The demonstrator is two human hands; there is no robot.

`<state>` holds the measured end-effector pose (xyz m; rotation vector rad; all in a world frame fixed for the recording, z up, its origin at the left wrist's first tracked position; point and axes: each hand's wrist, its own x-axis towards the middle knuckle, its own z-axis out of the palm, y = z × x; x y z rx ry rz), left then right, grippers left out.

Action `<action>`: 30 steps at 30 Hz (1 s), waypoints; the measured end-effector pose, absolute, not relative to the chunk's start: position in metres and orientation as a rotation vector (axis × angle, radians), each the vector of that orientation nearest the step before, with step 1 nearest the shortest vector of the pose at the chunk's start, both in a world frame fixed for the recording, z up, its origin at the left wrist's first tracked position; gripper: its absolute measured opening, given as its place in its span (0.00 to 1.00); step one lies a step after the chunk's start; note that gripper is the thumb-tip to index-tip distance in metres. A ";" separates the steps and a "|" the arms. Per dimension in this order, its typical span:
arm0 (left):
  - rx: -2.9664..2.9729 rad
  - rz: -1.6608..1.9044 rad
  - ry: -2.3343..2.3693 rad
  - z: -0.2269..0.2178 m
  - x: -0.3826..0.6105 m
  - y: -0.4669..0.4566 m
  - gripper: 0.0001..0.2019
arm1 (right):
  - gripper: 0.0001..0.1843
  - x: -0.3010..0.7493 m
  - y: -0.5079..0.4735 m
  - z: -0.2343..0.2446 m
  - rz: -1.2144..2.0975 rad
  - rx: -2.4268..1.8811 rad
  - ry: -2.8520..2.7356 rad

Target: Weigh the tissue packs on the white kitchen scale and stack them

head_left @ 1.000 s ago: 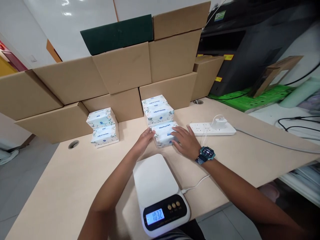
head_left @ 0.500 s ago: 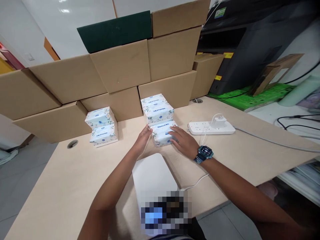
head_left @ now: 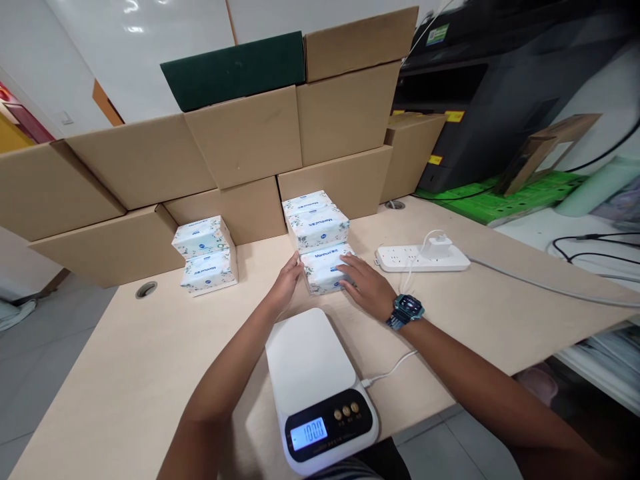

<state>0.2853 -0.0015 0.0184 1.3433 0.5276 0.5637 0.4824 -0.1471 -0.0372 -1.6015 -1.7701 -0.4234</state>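
A soft tissue pack (head_left: pixel 323 268) with blue print and a floral pattern lies on the table at the front of the right stack. My left hand (head_left: pixel 289 281) presses its fingers along the left side of this pack. On its right side and top edge rests my right hand (head_left: pixel 369 283), fingers bent over it, so the pack sits between both hands. More tissue packs (head_left: pixel 320 230) stand directly behind it, higher up. Nearer to me, below the hands, is a white kitchen scale (head_left: pixel 313 363) with a lit display that seems to read 100.0.
Another group of tissue packs (head_left: pixel 209 267) stands to the left. Cardboard boxes (head_left: pixel 245 137) form a wall behind. At the right lie a white power strip (head_left: pixel 420 259) and a grey cable (head_left: pixel 530 283); a white cord (head_left: pixel 395 367) runs to the scale.
Both hands keep their place on the tissue pack. The view has shifted slightly, and the scale's display, blurred out before, is now clear.
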 end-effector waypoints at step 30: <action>1.546 1.317 1.434 0.099 0.140 0.082 0.26 | 0.15 0.447 -0.160 -0.005 0.224 -1.473 -1.393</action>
